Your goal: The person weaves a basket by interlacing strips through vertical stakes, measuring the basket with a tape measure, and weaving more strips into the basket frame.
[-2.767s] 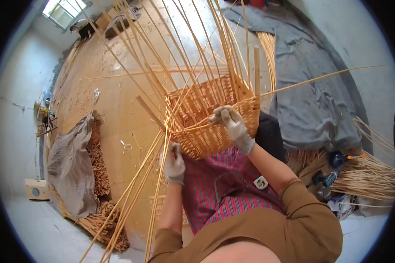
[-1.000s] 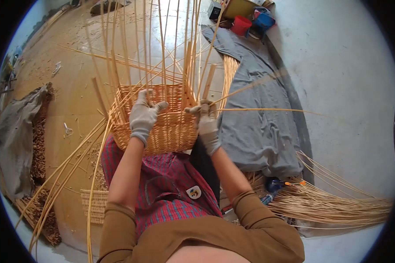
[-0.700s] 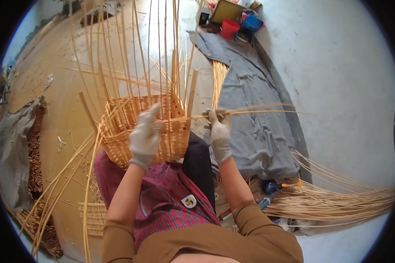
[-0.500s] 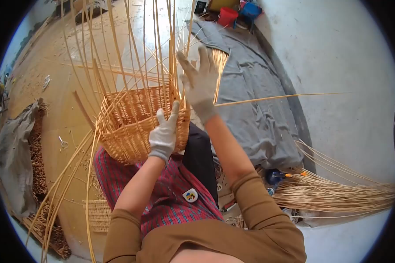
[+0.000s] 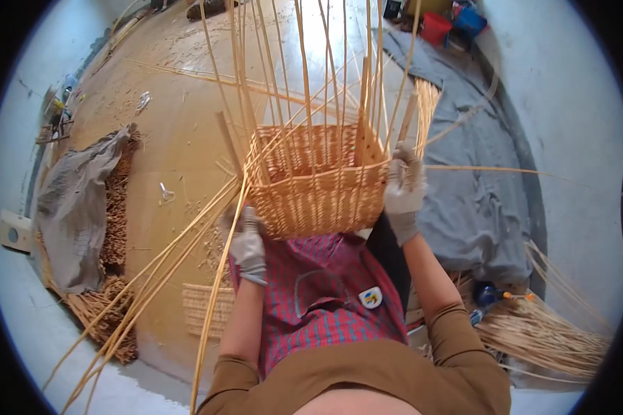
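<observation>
A half-woven wicker basket [image 5: 318, 207] sits on my lap, tilted with its opening away from me and tall upright rods [image 5: 304, 76] rising from its rim. My left hand [image 5: 246, 245], in a pale work glove, is closed round its lower left corner. Beside the right wall, my gloved right hand [image 5: 404, 187] is close against the basket; motion smears its fingers, so their grip is unclear. A thin rod [image 5: 477, 168] sticks out to the right behind that hand. Long loose rods [image 5: 166, 259] trail from the left corner toward me.
Grey cloth [image 5: 471, 200] covers rods on the right, with a rod bundle [image 5: 547, 328] nearer me. At left, another cloth [image 5: 76, 207] lies over stacked sticks. A woven panel [image 5: 204, 308] lies on the floor; red [image 5: 436, 29] and blue buckets [image 5: 469, 19] stand far right.
My left hand has gone from the basket's near right side to its lower left corner. The right hand has come down from raised, spread fingers to the right wall. The basket has turned slightly.
</observation>
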### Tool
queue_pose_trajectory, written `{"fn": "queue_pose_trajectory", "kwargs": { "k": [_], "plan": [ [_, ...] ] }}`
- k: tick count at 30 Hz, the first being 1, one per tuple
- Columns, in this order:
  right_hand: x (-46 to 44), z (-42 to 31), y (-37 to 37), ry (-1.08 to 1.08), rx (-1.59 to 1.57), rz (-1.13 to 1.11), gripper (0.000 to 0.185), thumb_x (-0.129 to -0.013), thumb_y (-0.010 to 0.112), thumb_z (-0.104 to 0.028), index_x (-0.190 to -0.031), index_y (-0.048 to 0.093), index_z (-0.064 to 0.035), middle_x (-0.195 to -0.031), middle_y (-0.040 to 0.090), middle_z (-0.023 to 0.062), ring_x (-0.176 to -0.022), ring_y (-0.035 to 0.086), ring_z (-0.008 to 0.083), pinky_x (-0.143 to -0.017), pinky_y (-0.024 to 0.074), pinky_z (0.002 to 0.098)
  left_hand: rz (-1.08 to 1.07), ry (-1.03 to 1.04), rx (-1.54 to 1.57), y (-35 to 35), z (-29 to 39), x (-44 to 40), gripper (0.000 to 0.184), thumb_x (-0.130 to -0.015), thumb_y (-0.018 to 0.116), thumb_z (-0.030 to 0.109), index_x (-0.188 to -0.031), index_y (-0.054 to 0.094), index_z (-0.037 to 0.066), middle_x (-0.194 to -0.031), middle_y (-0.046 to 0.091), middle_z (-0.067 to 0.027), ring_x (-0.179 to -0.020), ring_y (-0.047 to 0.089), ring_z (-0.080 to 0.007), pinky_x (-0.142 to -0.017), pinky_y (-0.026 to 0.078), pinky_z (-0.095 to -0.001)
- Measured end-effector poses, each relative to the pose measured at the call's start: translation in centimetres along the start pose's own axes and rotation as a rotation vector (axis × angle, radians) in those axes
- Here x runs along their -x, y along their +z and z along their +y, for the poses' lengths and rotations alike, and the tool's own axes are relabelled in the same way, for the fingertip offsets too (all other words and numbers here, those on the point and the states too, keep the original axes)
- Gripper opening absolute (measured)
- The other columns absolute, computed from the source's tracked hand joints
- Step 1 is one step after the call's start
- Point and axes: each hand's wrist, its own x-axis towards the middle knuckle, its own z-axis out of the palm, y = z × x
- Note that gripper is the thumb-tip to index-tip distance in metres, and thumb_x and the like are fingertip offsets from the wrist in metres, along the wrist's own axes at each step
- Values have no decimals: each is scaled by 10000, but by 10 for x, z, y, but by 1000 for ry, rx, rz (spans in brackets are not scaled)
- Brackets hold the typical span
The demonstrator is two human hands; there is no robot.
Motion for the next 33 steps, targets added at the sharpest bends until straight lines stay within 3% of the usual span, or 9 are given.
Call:
{"fn": "queue_pose_trajectory", "kwargs": {
  "k": [1,4,9,12,17,20,23,28,33],
  "plan": [
    [27,-11,8,-64,73,-173,268,-878,609,48,-1124,671,-39,-1075,684,100,-1018,644,215,-885,524,324,-129,206,609,-3,34,6,155,-943,643,48,-1095,615,39,-812,653,-39,-658,606,-97,-565,516,-241],
    [99,-63,42,85,-170,-959,229,-882,627,-3,-1095,682,-70,-1006,699,110,-967,672,230,-844,545,354,-36,235,92,-30,49,-9,241,-940,614,-3,-1174,562,13,-816,655,-54,-752,624,-125,-718,544,-266],
    [160,-132,100,-696,-347,-1123,402,-865,634,-281,-1241,632,-140,-1292,593,142,-1190,567,339,-1044,419,433,-127,322,-58,-30,87,11,245,-943,611,2,-1182,556,11,-808,653,-56,-786,623,-128,-791,531,-278],
    [162,-153,101,-728,-234,-1631,333,-794,685,-443,-899,689,-127,-969,676,83,-993,631,293,-878,472,429,-160,367,-123,-20,101,39,249,-945,609,5,-1188,552,9,-802,652,-57,-812,622,-130,-846,521,-287],
    [127,-146,53,-587,-35,-1659,287,-805,677,-398,-725,642,-125,-699,644,57,-707,647,289,-708,505,416,-469,446,17,-11,101,6,190,-997,553,81,-1170,561,3,-788,648,-56,-885,620,-142,-1005,452,-350],
    [61,-43,41,62,-644,-981,200,-942,542,-170,-789,643,-89,-754,651,94,-744,635,247,-702,525,368,-444,346,-25,-33,94,-26,258,-1040,494,211,-1196,565,19,-687,563,-6,-822,627,-145,-983,465,-410],
    [27,32,72,456,-818,-738,511,-1026,388,-512,-850,555,-63,-580,355,-17,-565,460,136,-658,476,333,-327,297,-28,-44,62,0,276,-1055,450,235,-1170,557,7,-961,642,-112,-987,609,-178,-1037,421,-398],
    [17,-2,57,463,-788,-724,332,-1046,459,-361,-1050,568,-48,-628,428,-26,-620,502,100,-730,502,333,-191,252,482,-10,18,10,406,-1006,561,282,-1290,465,9,-1244,554,-139,-1132,559,-215,-1054,407,-377],
    [13,-12,43,320,-243,-710,131,-963,563,8,-1083,609,-17,-971,640,54,-925,627,119,-841,513,290,-645,113,-48,25,40,-65,713,-815,801,126,-1377,366,74,-1290,509,-78,-1161,530,-200,-997,474,-340]
  ]
}}
